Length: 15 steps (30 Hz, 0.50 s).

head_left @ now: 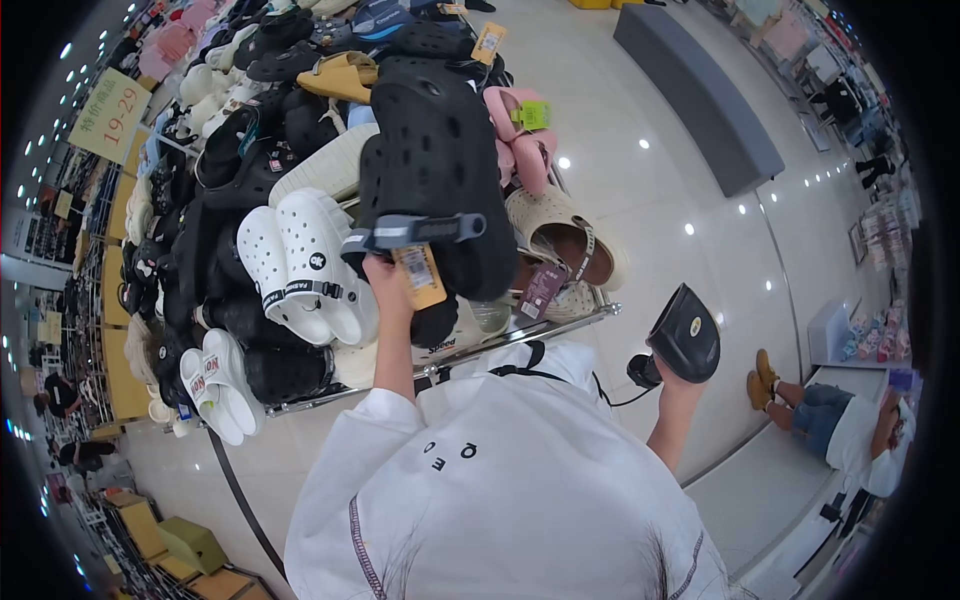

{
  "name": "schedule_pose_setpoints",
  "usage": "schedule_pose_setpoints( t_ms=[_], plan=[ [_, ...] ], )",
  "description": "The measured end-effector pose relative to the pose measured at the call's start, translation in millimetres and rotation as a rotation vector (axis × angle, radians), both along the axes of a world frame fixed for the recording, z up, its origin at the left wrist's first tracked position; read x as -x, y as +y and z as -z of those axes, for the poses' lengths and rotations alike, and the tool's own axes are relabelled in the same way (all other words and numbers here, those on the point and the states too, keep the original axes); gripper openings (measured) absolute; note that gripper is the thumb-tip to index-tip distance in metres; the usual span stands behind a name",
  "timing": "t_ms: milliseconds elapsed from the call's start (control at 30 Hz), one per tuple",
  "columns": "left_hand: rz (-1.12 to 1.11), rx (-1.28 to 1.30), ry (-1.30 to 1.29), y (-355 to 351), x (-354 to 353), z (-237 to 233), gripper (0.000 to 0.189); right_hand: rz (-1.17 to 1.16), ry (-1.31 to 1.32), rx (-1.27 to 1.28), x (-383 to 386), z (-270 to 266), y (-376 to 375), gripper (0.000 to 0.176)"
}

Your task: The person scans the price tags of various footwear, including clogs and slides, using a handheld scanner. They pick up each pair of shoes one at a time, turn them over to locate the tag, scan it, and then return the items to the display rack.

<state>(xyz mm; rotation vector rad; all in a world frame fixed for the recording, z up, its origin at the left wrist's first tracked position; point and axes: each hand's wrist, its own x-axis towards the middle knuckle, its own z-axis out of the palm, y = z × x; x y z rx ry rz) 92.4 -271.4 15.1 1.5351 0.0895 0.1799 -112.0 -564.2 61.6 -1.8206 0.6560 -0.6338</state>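
My left hand (pixel 388 282) grips a pair of black clogs (pixel 425 150) by the heel end, raised over the shoe pile. Its fingers are partly hidden behind the clogs. An orange price tag (pixel 420 275) with a barcode hangs beside that hand. On the right, my right hand (pixel 680 378) is closed around a black handheld scanner (pixel 686 332), held off to the side of the pile. A dark cord (pixel 630 400) runs toward it from my waist. White clogs (pixel 305 260) lie left of the black pair, and beige clogs (pixel 570 240) with a purple tag lie to its right.
A metal rack rail (pixel 540 335) edges the pile in front of me. Pink slippers (pixel 522 140) and white slides (pixel 222 385) sit near its borders. A yellow price sign (pixel 110 112) stands at left. A grey bench (pixel 700 95) is at upper right; another person (pixel 850 430) is at far right.
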Motion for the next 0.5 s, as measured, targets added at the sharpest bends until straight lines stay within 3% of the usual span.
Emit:
schedule_pose_setpoints(
  t_ms=[67,100,200,333,500],
  plan=[
    [-0.141,-0.338,-0.274,-4.7,-7.8,23.6,0.014,0.015,-0.020,0.008,0.6,-7.1,7.2,0.070],
    [-0.166,-0.508,-0.246,-10.8,-2.6,11.3,0.019,0.029,-0.041,0.016,0.3,-10.3,11.3,0.070],
    [-0.249,-0.668,-0.206,-11.9,1.7,16.4,0.020,0.018,-0.082,-0.012,1.1,-8.9,15.7,0.070],
    [-0.251,-0.679,-0.080,-12.6,-10.9,38.0,0.023,0.040,-0.052,-0.112,-2.2,-4.0,21.3,0.069],
    [-0.304,-0.762,-0.114,-22.7,-19.0,49.0,0.025,0.031,0.016,-0.115,-5.4,5.7,25.4,0.067]
  ],
)
